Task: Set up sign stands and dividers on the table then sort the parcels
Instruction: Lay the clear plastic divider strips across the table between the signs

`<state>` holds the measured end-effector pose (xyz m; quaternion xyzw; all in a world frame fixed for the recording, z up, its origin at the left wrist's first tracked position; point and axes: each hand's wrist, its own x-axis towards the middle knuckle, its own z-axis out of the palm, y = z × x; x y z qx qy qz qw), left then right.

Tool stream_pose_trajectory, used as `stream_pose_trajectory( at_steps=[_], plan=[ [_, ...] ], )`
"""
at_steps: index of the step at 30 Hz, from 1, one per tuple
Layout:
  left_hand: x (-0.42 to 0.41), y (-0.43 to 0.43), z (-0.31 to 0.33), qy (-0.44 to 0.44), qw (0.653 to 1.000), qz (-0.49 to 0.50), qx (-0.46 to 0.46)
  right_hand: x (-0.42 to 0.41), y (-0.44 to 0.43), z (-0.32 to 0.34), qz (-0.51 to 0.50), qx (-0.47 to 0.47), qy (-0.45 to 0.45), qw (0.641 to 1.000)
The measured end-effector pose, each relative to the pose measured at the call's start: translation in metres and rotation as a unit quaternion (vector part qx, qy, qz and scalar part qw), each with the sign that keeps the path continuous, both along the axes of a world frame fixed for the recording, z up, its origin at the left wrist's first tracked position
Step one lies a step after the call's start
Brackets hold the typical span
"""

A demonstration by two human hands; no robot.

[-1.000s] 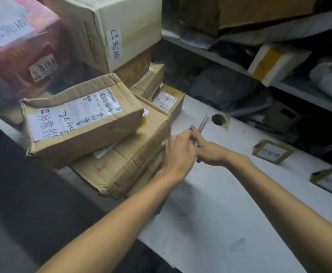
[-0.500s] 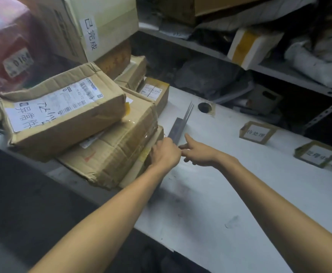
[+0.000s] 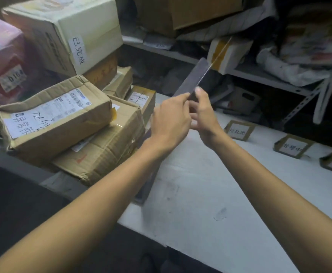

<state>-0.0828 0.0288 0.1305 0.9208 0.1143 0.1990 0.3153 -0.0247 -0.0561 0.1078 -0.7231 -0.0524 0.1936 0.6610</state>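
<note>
Head view: stacked parcels (image 3: 52, 115), left of the grip, labels partly blurred. Left hand (image 3: 171, 123) and right hand (image 3: 203, 115) pinch a dark divider (image 3: 192, 79), tilted above the table (image 3: 200, 194), its lower end hidden by fingers. Sign cards (image 3: 240, 130) lie right of the grip, the last one cut off.

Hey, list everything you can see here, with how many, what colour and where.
divider panel: one, dark grey, held above the table.
brown parcels: at least four, brown, stacked at the table's left.
cream box: one, cream, behind the stack.
pink parcel: one, pink, far left.
sign cards: three, brown-framed white, table's right side.
white and yellow box: one, back shelf.
table: one, white, centre.
left hand, right hand: bare, both pinching the divider panel.
</note>
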Motion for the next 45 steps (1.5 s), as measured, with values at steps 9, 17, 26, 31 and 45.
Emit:
stream_pose_trajectory(
  at_steps=[9,17,26,31,45],
  plan=[
    [0.031,-0.142,-0.015,0.051,0.960,-0.269,-0.068,0.012,-0.144,0.030,-0.210,-0.221,-0.127,0.944],
    [0.069,-0.248,-0.121,0.220,0.911,-0.350,-0.023,0.062,-0.273,-0.055,-0.192,-0.391,-0.024,0.900],
    [0.098,-0.266,-0.217,0.331,0.821,-0.375,0.275,0.110,-0.298,-0.129,0.029,-0.508,-0.103,0.854],
    [0.107,-0.258,-0.226,0.333,0.813,-0.379,0.292,0.116,-0.308,-0.138,0.085,-0.559,-0.124,0.816],
    [0.086,-0.200,-0.160,0.267,0.883,-0.335,0.190,0.096,-0.247,-0.074,0.141,-0.539,-0.207,0.804]
  ],
)
